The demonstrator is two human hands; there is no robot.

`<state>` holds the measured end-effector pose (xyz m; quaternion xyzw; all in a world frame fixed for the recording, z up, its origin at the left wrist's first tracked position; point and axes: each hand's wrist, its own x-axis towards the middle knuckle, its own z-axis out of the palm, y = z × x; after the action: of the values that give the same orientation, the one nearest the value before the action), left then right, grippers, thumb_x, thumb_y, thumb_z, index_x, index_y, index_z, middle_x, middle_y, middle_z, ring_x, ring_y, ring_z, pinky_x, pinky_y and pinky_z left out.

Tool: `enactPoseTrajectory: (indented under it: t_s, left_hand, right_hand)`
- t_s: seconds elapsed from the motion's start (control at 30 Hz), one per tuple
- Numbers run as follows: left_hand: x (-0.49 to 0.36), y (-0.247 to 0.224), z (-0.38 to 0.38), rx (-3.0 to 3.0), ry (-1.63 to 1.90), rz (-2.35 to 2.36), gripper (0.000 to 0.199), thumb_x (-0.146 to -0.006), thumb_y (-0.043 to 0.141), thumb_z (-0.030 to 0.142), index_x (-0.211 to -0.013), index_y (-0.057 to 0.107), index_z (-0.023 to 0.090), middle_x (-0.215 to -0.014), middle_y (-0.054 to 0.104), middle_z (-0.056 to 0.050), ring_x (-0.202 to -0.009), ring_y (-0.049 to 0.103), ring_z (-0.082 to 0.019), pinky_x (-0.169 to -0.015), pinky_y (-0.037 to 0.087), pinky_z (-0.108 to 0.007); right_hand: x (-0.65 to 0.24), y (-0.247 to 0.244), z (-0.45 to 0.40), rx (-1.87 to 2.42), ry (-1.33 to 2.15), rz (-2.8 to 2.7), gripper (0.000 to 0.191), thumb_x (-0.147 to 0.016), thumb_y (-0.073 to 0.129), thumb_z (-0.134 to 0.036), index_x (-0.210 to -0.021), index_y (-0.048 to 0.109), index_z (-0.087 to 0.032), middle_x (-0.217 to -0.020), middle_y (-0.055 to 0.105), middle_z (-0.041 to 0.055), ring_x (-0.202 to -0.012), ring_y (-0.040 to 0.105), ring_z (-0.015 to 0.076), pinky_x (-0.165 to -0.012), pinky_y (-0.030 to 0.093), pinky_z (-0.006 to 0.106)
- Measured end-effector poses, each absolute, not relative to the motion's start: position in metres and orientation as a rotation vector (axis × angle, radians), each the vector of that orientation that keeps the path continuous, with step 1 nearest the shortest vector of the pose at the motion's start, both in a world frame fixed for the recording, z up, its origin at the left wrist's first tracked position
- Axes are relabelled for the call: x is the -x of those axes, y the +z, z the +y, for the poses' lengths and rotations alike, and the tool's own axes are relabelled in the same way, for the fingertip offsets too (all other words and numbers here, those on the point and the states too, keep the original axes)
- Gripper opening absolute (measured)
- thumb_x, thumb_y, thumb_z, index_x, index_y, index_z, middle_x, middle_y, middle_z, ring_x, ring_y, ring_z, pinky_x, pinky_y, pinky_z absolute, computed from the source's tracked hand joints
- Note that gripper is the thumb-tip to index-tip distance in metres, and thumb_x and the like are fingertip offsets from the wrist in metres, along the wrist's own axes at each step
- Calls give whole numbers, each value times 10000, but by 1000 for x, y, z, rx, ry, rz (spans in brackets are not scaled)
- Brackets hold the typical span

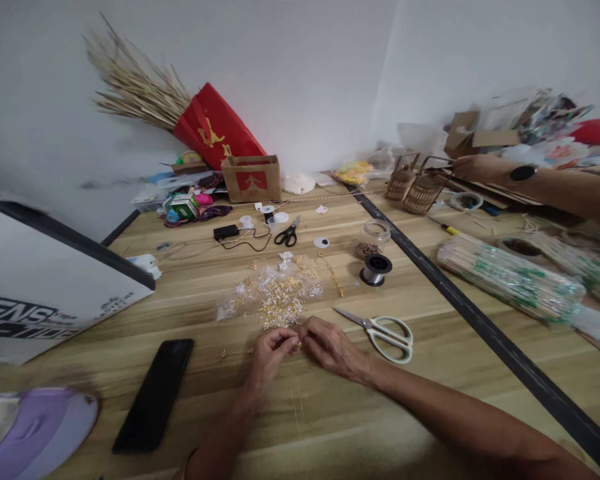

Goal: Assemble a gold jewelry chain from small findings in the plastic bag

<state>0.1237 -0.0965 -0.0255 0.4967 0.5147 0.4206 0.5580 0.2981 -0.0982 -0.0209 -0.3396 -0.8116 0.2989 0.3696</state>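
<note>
My left hand [274, 351] and my right hand [333, 348] meet fingertip to fingertip low over the wooden table, both closed in a pinch. A tiny gold-coloured piece, perhaps a bead, shows between them at the left fingertips. What the right fingers grip is hidden. Faint clear thread [297, 407] seems to run down from the hands. Just beyond lies a loose pile of gold and silver beads and findings [282, 293], partly on clear plastic bags. Scissors with pale handles [391, 339] lie open beside my right hand. Past the pile is a gold chain [331, 275].
A spool of wire [375, 269], black scissors [287, 233] and a black adapter [226, 232] stand farther back. A phone [154, 397] and purple visor [45, 430] lie left. Wrapped sticks [510, 273] lie right. Another person's arm [555, 183] reaches toward small woven baskets [423, 193].
</note>
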Motion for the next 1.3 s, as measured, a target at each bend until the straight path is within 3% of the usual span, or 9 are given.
enactPoseTrajectory:
  t_s: [0.37,0.83,1.3]
  left_hand:
    - [-123,-25,-96,-1207,1012,1176,155,-630,704,281,-638,658,133,-563,628,-7,-551,574,-129,-565,468,-230]
    - [-124,-24,-101,-1337,1039,1259,101,-662,673,232,-633,661,136,-585,632,-14,-589,575,-138,-584,449,-221]
    - [-126,-22,-102,-1368,1057,1269,90,-669,662,216,-642,672,131,-590,661,-23,-581,606,-145,-580,476,-221]
  right_hand:
    - [-295,-16,-99,1002,1010,-1905,35,-816,530,-154,-815,565,-151,-701,552,-5,-602,468,101,-539,356,199]
    - [-289,-25,-96,1047,1297,-1668,142,-807,563,-252,-735,579,-131,-631,534,-13,-583,463,102,-548,347,209]
    - [-294,-25,-93,1041,1267,-1801,127,-834,510,-242,-774,569,-147,-676,542,-7,-609,443,107,-551,323,210]
